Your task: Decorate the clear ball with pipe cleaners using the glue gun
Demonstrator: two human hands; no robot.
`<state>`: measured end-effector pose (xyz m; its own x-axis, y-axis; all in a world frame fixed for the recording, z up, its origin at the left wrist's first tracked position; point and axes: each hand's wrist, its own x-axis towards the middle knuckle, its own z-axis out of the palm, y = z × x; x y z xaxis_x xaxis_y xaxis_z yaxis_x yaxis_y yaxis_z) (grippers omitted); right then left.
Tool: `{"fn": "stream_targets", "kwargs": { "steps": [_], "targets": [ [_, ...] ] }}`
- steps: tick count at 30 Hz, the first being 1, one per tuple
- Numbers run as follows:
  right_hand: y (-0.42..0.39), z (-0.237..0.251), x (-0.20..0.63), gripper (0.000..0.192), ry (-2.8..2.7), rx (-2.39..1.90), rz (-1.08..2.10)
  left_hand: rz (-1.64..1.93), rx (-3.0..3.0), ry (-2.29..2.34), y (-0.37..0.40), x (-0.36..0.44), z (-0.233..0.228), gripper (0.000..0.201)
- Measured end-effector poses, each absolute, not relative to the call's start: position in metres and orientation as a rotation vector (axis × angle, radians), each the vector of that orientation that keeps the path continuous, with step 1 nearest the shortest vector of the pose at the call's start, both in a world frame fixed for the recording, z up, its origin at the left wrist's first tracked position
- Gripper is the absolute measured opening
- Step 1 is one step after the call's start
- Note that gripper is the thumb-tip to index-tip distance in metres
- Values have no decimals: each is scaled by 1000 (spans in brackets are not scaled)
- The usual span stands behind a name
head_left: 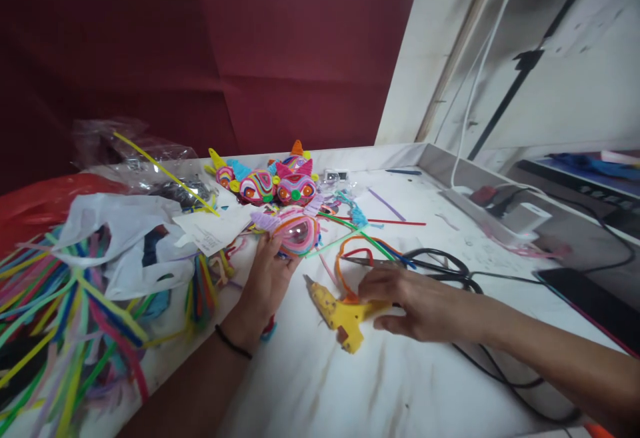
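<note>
My left hand [267,281] is closed around the lower left side of a round pink striped pipe-cleaner ornament [299,233]. The ornament has a clear shiny dome in its face and lilac ear-like pieces on top. To the right, my right hand [397,297] has its fingers and thumb around the handle of a yellow glue gun [333,308]. The gun's nozzle points toward the upper left, near the ornament. Just above the gun, an orange pipe cleaner [341,261] curves in a loop. Dark-handled scissors [395,263] lie behind my right hand.
Two finished-looking colourful animal heads [297,188] stand at the back. Bundled pipe cleaners [75,318] and a white plastic bag [125,238] crowd the left. A power strip [505,218] sits at right, with black cable [493,365] below and a dark pad [590,305] nearby.
</note>
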<state>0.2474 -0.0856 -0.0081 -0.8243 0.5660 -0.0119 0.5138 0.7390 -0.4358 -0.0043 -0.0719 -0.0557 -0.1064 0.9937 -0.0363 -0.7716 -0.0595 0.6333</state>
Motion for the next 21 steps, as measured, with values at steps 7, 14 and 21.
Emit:
{"fn": "stream_targets", "kwargs": {
  "steps": [7, 14, 21],
  "targets": [
    [-97, -35, 235, 54, -3019, -901, 295, 1543, 494, 627, -75, -4, -57, 26],
    [-94, -55, 222, 62, -3021, -829, 27, 1523, 433, 603, -77, -5, -59, 25],
    [-98, -39, 234, 49, -2731, -647, -121, 1541, 472, 545, -75, -6, -62, 29]
  ]
}}
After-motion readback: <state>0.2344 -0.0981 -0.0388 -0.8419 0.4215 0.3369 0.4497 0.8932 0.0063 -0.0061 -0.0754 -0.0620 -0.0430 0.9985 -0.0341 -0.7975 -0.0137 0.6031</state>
